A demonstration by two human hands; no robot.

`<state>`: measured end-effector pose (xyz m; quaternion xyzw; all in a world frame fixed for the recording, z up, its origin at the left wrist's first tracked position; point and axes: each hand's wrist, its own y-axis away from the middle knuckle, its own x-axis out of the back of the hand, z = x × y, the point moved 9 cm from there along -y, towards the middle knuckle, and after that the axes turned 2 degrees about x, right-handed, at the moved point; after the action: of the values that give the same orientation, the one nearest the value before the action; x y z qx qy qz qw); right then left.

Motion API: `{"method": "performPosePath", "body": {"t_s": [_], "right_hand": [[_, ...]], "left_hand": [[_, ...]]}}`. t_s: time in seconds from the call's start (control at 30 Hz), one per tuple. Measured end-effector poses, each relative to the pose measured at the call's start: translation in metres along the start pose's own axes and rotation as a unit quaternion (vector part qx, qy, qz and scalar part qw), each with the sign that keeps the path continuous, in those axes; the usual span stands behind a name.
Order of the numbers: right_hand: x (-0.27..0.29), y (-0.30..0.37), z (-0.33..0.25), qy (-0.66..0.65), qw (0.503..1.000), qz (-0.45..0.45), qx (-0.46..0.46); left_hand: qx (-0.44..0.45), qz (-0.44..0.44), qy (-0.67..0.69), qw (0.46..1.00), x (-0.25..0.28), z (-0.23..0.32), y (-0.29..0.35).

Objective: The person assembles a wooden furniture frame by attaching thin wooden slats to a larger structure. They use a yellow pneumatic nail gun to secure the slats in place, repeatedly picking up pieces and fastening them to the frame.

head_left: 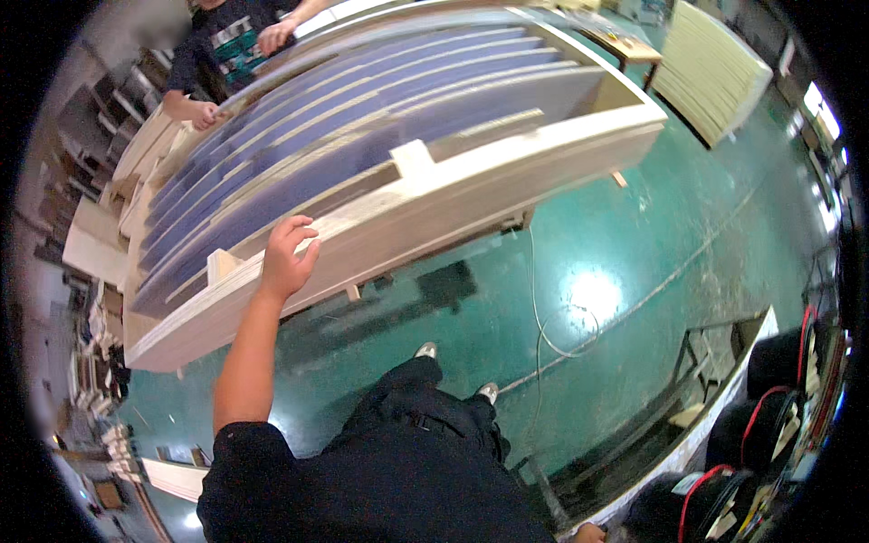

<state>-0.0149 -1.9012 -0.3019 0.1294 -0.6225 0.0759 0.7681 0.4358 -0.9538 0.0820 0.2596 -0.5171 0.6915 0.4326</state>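
Observation:
A large pale wooden frame (pixel 471 185) stands in front of me, with long slats running inside it over blue-purple sheeting (pixel 335 167). My left hand (pixel 290 258) is over its near rail, thumb apart from the fingers and holding nothing. Whether the fingertips touch the wood I cannot tell. A short wooden block (pixel 414 161) sits at the rail's inner side to the right of that hand, and another block (pixel 220 265) lies to its left. Only a bit of my right hand (pixel 590 534) shows at the lower edge, beside dark rounded things; its fingers are hidden.
Across the frame a person in a dark shirt (pixel 240 45) has both hands near its far side. A stack of pale boards (pixel 711 72) and a small table (pixel 620 45) stand far right. A hose (pixel 536 308) lies on the green floor. Black round items with red trim (pixel 756 430) line the right.

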Motion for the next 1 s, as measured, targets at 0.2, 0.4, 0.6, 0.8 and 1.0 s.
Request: {"method": "performPosePath", "body": {"t_s": [0.2, 0.4, 0.6, 0.8, 1.0], "right_hand": [[0.13, 0.248, -0.424, -0.4, 0.728, -0.18, 0.528], [0.485, 0.609, -0.612, -0.294, 0.381, 0.288, 0.828], [0.517, 0.637, -0.782, 0.106, 0.534, 0.182, 0.819], [0.497, 0.62, -0.81, 0.031, 0.521, 0.029, 0.852], [0.514, 0.601, -0.825, -0.076, 0.515, -0.028, 0.854]], "left_hand": [[0.021, 0.12, -0.108, 0.987, 0.088, -0.071, 0.014], [-0.027, 0.02, -0.224, 0.974, 0.095, -0.144, -0.055], [-0.05, -0.169, -0.214, 0.961, 0.029, -0.217, -0.123], [-0.109, -0.188, -0.121, 0.969, -0.004, -0.235, -0.136], [-0.104, -0.291, -0.104, 0.945, -0.021, -0.241, -0.158]]}}
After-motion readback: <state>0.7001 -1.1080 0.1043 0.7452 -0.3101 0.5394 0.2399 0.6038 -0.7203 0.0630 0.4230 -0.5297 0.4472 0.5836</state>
